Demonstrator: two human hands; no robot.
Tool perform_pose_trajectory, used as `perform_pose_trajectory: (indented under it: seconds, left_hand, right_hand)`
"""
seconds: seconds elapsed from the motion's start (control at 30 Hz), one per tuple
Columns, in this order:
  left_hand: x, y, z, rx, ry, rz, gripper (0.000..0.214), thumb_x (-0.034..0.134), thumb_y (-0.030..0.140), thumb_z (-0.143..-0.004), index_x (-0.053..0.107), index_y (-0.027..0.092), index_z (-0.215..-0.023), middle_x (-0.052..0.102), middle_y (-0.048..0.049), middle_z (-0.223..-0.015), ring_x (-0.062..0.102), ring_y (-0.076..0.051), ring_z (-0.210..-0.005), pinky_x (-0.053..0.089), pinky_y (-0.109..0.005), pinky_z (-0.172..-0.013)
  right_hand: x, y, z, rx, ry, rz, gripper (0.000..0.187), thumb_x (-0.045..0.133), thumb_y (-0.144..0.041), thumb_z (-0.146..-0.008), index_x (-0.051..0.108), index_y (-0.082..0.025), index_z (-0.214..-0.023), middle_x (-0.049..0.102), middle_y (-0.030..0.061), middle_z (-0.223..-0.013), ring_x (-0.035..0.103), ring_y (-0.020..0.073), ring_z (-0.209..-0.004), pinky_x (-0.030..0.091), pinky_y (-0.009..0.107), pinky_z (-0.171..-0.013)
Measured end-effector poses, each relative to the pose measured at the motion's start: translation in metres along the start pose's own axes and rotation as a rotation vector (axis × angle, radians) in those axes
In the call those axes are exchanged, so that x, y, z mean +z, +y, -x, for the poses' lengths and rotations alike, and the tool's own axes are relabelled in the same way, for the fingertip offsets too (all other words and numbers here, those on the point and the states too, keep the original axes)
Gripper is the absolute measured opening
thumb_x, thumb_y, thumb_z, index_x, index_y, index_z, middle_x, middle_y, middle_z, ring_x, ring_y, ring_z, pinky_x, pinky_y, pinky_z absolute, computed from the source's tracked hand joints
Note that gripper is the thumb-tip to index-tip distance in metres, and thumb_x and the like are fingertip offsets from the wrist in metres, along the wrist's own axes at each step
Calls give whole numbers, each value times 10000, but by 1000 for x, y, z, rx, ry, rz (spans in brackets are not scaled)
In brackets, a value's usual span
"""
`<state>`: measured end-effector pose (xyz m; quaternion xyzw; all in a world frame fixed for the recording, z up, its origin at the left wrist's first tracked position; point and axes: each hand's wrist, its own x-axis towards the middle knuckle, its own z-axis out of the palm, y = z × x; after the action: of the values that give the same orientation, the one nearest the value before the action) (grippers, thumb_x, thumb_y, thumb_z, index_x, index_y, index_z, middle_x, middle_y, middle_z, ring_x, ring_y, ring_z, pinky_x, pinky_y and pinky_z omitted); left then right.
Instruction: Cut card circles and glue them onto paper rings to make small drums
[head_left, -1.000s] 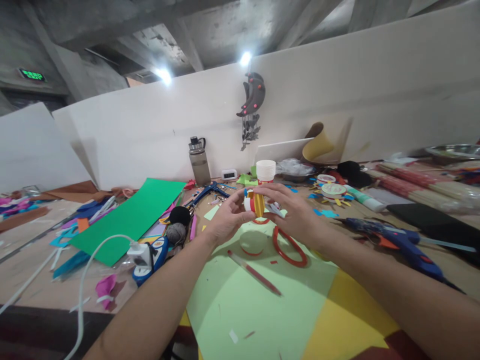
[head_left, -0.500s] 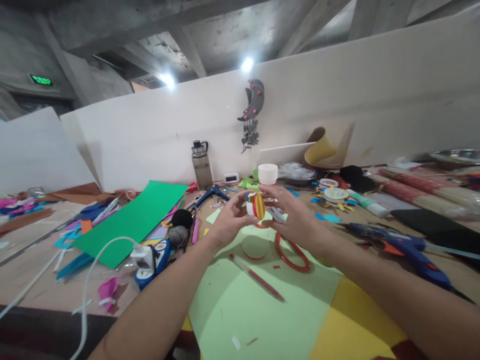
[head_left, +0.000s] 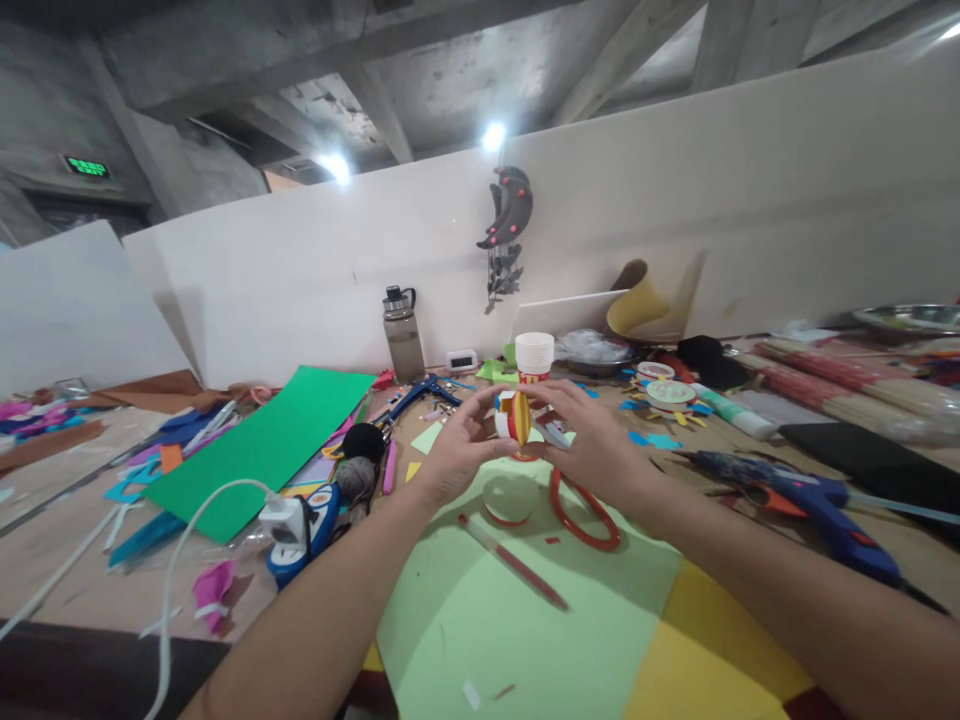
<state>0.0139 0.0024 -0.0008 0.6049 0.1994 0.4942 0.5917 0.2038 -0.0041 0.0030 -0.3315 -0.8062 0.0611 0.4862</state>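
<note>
Between my hands is a small white, red and yellow craft piece [head_left: 514, 418] with a bit of blue on it. My left hand [head_left: 466, 452] pinches its white side between thumb and fingers. On the other side, my right hand [head_left: 592, 432] is closed with its fingertips at the yellow upper edge. Scissors [head_left: 586, 535] with red handles lie under my right hand, which partly covers them. Below the craft piece, a round pale green disc [head_left: 507, 498] with a red rim and a red pen [head_left: 516, 564] rest on pale green paper [head_left: 487, 620].
A blue glue gun [head_left: 810, 500] lies at right. Stacked white paper cups [head_left: 534, 352] stand behind my hands, with a water bottle [head_left: 403, 335] farther left. A green sheet [head_left: 262, 445], a blue power socket [head_left: 311, 530] and its white cable [head_left: 174, 570] occupy the left side.
My hands keep hold of the craft piece in nearly the same spot. It has turned slightly, and my right fingers have come closer around its upper edge.
</note>
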Motion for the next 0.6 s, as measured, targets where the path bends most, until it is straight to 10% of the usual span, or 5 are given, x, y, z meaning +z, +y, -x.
perform_pose_trajectory:
  seconds: [0.6]
  left_hand:
    - [13, -5, 5, -103, 20, 42, 389, 737, 332, -774, 607, 185, -1110, 661, -72, -1087, 616, -214, -1026, 464, -352, -921]
  right_hand:
    - [11, 3, 9, 54, 34, 159, 527, 705, -211, -785, 529, -235, -1281, 565, 133, -1244, 582, 317, -1161, 553, 499, -895]
